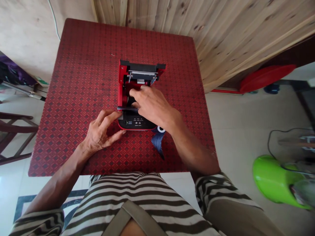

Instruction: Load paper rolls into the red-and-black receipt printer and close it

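Reaching into the open red-and-black device (138,124), the right hand (154,102) had its fingers bent down inside; whether they gripped anything, I could not tell. The left hand (100,130) was spread fairly wide, fingertips at the device's near left corner, thumb by its front edge. The device sat around the middle of the red patterned table (81,72), its lid (142,68) raised at the far side. A dark blue strip (157,143) (with a white ring (161,129) at its upper end) lay just beside the device's near right corner. Right of the table, a bright green stool (273,182) was on the floor.
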`<state>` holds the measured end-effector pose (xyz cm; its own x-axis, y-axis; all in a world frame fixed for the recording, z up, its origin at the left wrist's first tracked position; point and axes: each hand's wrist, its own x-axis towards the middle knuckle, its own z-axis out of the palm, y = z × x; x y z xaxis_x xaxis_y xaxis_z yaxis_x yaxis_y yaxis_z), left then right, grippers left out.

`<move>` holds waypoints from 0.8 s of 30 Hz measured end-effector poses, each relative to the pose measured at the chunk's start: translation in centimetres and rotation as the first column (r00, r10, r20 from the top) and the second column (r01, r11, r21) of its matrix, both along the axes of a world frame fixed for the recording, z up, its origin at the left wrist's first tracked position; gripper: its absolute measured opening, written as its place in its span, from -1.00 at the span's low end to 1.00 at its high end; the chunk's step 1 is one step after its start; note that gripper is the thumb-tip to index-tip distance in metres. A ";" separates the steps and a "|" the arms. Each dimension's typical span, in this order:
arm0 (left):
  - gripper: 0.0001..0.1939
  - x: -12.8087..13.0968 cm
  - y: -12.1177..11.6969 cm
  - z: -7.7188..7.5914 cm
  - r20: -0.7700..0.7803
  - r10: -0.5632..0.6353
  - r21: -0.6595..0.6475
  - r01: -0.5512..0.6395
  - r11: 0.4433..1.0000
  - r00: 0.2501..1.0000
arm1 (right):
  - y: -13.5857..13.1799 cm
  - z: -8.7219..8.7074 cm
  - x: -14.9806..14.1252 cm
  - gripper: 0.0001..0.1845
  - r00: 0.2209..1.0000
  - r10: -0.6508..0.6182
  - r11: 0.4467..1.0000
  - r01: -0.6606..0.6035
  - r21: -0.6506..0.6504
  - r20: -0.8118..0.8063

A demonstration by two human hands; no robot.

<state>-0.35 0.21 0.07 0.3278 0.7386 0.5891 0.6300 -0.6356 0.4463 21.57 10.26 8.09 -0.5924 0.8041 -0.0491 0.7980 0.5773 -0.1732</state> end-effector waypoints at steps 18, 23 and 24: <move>-0.38 -1.0 0.0 1.8 0.149 0.065 -0.096 -0.051 0.994 0.987 | -1.7 2.5 4.2 -0.66 0.874 0.162 0.967 -0.233 -0.102 -0.459; -0.51 -1.3 3.8 6.1 0.198 0.080 -0.123 -0.056 0.991 0.977 | -4.2 0.8 3.9 -0.61 0.839 0.185 0.979 -0.203 0.021 -0.511; -0.51 -1.2 5.0 7.1 0.171 0.078 -0.079 -0.065 0.995 0.982 | -4.5 0.3 3.5 -0.71 0.846 0.187 0.981 -0.188 0.050 -0.500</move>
<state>-1.53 5.17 7.15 0.1703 0.7995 0.5760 0.5816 -0.5534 0.5962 25.08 5.73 8.35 -0.6763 0.6755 0.2939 0.4799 0.7067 -0.5198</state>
